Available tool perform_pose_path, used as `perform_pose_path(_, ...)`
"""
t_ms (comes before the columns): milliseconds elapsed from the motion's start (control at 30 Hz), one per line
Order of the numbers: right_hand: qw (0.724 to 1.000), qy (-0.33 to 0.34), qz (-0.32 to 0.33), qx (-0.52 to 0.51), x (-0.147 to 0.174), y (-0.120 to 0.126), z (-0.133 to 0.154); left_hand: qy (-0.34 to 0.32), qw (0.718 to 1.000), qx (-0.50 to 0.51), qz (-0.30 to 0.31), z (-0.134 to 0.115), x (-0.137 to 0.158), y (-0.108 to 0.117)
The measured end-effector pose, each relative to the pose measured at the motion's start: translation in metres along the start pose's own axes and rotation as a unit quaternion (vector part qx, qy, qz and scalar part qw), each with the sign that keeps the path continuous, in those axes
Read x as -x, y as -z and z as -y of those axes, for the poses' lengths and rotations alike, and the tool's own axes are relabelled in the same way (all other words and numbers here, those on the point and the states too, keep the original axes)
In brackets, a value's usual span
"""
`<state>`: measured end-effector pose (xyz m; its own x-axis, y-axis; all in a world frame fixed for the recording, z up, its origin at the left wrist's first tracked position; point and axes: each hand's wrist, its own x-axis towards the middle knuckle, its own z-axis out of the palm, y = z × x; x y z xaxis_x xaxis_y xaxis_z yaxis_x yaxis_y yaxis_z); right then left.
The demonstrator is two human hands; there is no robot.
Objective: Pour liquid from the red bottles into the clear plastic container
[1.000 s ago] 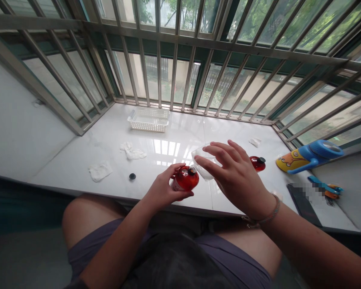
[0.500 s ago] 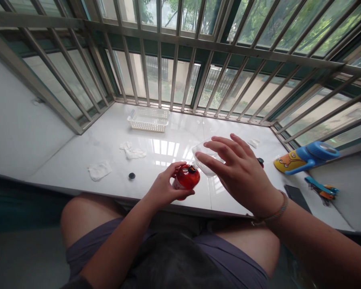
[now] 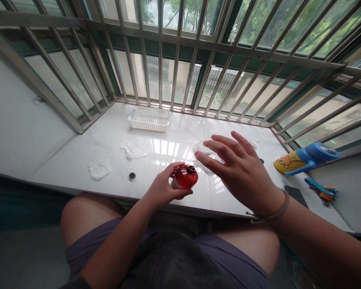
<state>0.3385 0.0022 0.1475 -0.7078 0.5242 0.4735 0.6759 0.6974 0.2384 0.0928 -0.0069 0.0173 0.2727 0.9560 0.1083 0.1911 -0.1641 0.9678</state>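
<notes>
My left hand is wrapped round a red bottle with a pale label, held over the front edge of the white counter. Its black-rimmed mouth has no cap on it. In my right hand is a clear bottle, tilted with its neck towards the red bottle's mouth. My right fingers are spread over the clear bottle's far side, and they hide much of it. Whether the two mouths touch, I cannot tell. To the left, a small black cap lies on the counter.
A white plastic basket stands at the back, near the barred window. Crumpled white tissues lie on the left. On the right are a blue and yellow flask, a dark phone and a bunch of keys.
The red bottle in my left hand has shifted slightly left, away from the clear bottle's neck. My right hand and the clear bottle have barely moved.
</notes>
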Motion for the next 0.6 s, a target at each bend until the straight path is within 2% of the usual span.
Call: perform_pose_path(600,0.996,0.068,-0.011,0.049,-0.0067,0.0082,0.0003,-0.006,1.0,0.01,0.003,0.0014,-0.0013,-0.0016)
